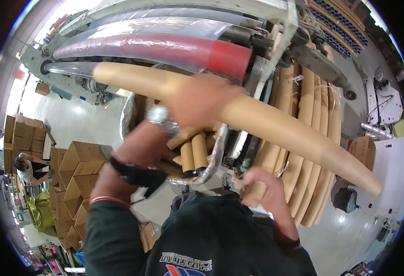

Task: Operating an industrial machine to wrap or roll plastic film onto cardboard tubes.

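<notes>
A long brown cardboard tube (pixel 284 126) runs from the upper left to the right. Its left end is around a shiny metal shaft (pixel 71 68) on the machine, and its right end sticks out past the frame. My left hand (pixel 202 99), blurred by motion, is closed over the tube's middle. Below the tube, my right hand (pixel 264 184) has curled fingers beside a small green-topped fitting (pixel 244 164) on the machine; what they hold, if anything, is hidden. Behind the tube lies a red roll (pixel 229 59) partly covered in clear film.
Several long cardboard tubes (pixel 310 184) lie tied together at right. A plastic-lined bin (pixel 218 154) holding short tube pieces (pixel 192 156) stands below my left hand. The white machine frame (pixel 275 60) rises ahead. Cardboard boxes (pixel 80 170) and another person (pixel 31 168) are at left.
</notes>
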Available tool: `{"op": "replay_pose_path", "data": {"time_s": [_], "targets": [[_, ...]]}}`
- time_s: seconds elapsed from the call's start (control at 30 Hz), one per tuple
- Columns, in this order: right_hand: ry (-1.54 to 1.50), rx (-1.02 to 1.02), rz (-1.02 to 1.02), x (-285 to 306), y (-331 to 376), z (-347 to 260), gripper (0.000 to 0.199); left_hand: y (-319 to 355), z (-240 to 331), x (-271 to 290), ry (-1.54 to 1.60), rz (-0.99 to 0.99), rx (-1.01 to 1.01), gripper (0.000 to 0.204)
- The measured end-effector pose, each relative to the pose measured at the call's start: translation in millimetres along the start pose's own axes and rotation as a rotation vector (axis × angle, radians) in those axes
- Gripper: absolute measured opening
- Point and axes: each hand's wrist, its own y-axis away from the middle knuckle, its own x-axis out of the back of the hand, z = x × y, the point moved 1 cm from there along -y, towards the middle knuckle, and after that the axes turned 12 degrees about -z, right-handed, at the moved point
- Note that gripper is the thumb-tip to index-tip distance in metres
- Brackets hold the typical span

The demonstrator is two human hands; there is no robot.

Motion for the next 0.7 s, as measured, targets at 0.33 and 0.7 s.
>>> {"op": "replay_pose_path", "data": {"time_s": [0.33, 0.7], "targets": [[1.185, 0.019, 0.015, 11.9, -101.5, -105.4, 0.072, 283.8, -211.0, 29.7, -0.461, 0.501, 0.646, 0.065], [1.204, 0.338, 0.000, -295.5, -264.4, -221.8, 0.064, 323.0, -236.3, -327.5, 0.292, -0.278, 1.103, 0.058]]}}
